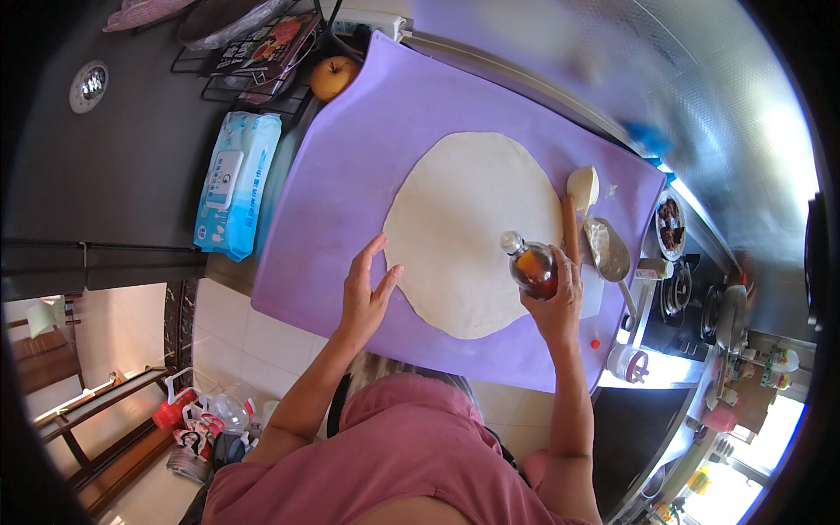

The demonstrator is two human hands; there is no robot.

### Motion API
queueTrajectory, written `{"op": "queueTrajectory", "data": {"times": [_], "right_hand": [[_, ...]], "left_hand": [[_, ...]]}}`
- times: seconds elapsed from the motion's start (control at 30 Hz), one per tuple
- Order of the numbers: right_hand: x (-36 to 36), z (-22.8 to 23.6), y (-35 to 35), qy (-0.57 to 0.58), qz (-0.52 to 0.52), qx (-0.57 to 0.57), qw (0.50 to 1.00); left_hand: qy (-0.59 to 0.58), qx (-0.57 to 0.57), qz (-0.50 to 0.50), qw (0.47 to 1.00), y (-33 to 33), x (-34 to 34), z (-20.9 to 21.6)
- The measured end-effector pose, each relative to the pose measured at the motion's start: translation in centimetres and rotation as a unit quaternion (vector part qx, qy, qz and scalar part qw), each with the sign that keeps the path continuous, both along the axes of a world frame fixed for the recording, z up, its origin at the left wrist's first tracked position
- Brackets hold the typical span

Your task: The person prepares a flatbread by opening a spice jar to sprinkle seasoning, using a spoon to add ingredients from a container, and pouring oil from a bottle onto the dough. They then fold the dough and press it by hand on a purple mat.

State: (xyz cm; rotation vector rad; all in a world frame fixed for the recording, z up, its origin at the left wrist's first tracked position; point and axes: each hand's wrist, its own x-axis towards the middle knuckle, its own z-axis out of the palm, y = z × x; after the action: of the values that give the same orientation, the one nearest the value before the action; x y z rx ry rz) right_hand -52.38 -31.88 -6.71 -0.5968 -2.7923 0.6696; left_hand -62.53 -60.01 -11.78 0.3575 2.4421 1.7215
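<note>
A large, thin, round sheet of dough (472, 236) lies on a purple mat (341, 184). My right hand (560, 306) is closed around a small glass bottle (532, 269) of dark amber liquid. The bottle is over the right part of the dough, its neck tilted toward the far left. At the dough's left edge, my left hand (367, 293) holds nothing, with thumb and fingers apart. A wooden rolling pin (570, 229) lies along the dough's right edge. Beside it are a pale lump (584, 186) and a metal scoop (610, 254) with white powder, likely flour.
A small red cap (596, 344) sits on the mat near a clear jar (626, 362). Further right stand a plate of dark food (670, 226) and a stove (682, 302). On the left are a blue wipes pack (236, 184), a yellow fruit (333, 79) and a black rack (254, 87).
</note>
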Motion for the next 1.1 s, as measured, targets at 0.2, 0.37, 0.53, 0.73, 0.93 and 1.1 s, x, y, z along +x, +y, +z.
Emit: {"op": "queueTrajectory", "data": {"times": [0.2, 0.37, 0.53, 0.73, 0.93, 1.1], "right_hand": [[-1.1, 0.7, 0.1, -0.023, -0.002, 0.023, 0.999], [-1.5, 1.2, 0.3, -0.034, -0.002, 0.048, 0.998], [-1.6, 1.4, 0.6, -0.029, 0.013, 0.081, 0.996], [-1.6, 1.6, 1.1, -0.04, 0.018, 0.108, 0.993], [-1.8, 2.3, 0.9, -0.046, 0.018, 0.123, 0.991], [-1.7, 2.4, 1.1, -0.036, 0.034, 0.125, 0.991]], "left_hand": [[0.008, -0.01, -0.001, 1.0, -0.5, -0.7, -0.1], [0.003, -0.006, 0.002, 1.0, -0.6, -0.9, -0.3], [-0.01, 0.005, 0.008, 1.0, -0.5, -1.1, -0.1], [-0.012, 0.008, 0.007, 1.0, -0.4, -1.2, -0.1], [-0.004, 0.001, 0.005, 1.0, -0.5, -1.4, -0.1], [0.003, 0.002, 0.009, 1.0, -0.6, -1.4, -0.3]]}}
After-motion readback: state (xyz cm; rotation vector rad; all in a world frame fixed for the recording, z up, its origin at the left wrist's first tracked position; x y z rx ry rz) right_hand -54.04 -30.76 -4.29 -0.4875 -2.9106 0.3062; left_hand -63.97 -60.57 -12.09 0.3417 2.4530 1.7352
